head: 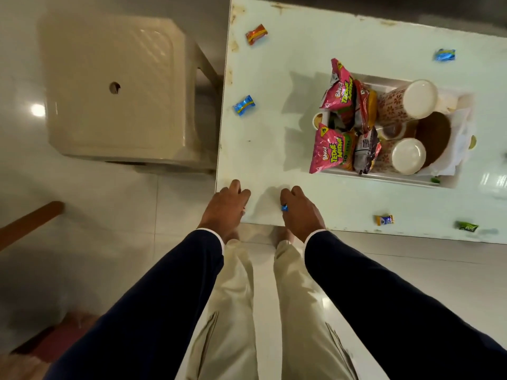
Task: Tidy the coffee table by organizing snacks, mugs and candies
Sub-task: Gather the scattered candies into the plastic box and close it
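Pinched in the right hand (300,212), a small blue candy (284,207) shows only as a sliver of wrapper between curled fingers; that grip is tight on it as far as can be seen. The left hand (223,208) has its fingers curled at the near corner of the surface (274,149), with something pale at its lower edge. Whether it holds a candy too, I cannot tell.

Risks from here, in my judgement: with so little of the wrapper caught, the blue candy could slip and drop to the floor, since both hands sit right at the edge. A yellow-and-blue candy (385,219) and a green candy (466,226) lie close to that same near edge; a sweeping sleeve could knock them off.

Farther in, another blue candy (244,105) lies near the left edge, beside the plastic stool (115,89) below. The white tray (384,175) is crowded: pink snack packets (330,150) lean over its front rim, and upturned mugs (408,156) stand just behind. Dropping candies in carelessly could tip a packet out.

Beyond, an orange candy (256,34) and one more blue candy (445,54) lie well apart near the far side.

Hard to read: the brown round shape in the tray, the packets buried behind the pink ones, and the right end of the surface, cut off.
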The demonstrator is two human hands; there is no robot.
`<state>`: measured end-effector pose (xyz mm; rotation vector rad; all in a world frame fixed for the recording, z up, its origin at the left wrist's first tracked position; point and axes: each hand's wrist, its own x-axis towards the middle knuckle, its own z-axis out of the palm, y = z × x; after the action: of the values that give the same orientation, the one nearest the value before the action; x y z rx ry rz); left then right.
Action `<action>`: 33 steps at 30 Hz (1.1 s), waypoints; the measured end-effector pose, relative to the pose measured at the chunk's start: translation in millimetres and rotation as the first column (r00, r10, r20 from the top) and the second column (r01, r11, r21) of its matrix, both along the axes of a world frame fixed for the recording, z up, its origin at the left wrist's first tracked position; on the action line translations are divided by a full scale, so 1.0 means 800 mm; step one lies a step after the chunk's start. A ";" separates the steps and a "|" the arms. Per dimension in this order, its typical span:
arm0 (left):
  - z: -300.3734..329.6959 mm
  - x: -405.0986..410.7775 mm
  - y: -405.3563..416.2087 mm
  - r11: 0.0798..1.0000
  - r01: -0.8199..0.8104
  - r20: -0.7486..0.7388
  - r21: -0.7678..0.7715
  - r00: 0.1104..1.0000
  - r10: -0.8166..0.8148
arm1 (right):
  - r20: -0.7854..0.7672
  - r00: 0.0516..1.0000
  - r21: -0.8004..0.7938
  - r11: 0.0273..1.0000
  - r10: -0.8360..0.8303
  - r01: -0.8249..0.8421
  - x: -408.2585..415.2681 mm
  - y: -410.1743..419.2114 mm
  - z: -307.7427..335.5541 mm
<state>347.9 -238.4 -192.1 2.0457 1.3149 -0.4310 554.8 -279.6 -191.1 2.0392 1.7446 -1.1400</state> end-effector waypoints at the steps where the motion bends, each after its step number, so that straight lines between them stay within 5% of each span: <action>1: -0.003 -0.002 0.000 0.999 -0.034 0.024 -0.036 0.999 0.035 | -0.021 1.000 -0.006 1.000 -0.021 0.021 0.002 0.001 -0.001; 4: 0.005 -0.003 0.006 0.916 -0.295 0.150 -0.272 0.927 0.343 | -0.144 0.965 -0.075 0.975 -0.219 0.210 0.011 0.005 0.001; 8: 0.031 0.013 0.023 0.639 -0.529 0.236 -0.559 0.637 0.734 | -0.323 0.647 -0.298 0.723 -0.691 0.623 0.026 0.012 0.021; 15: 0.091 0.096 0.054 0.665 -0.469 0.358 -0.581 0.586 0.726 | -0.454 0.412 -0.360 0.585 -0.790 0.727 0.100 0.022 0.082; 20: 0.098 0.209 0.062 0.767 -0.374 0.492 -0.522 0.602 0.629 | -0.593 0.101 -0.445 0.430 -0.799 0.786 0.199 0.018 0.126; 27: 0.111 0.448 0.023 0.876 -0.288 0.627 -0.387 0.614 0.479 | -0.713 0.047 -0.299 0.363 -0.700 0.883 0.425 -0.040 0.153; 33: 0.123 0.676 0.003 0.833 -0.207 0.582 -0.514 0.630 0.515 | -0.692 -0.086 -0.319 0.196 -0.717 0.927 0.638 -0.098 0.163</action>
<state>888.4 -236.0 -94.1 1.3050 0.9999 0.2614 1065.1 -357.9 -60.9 3.3132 0.2861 -2.5276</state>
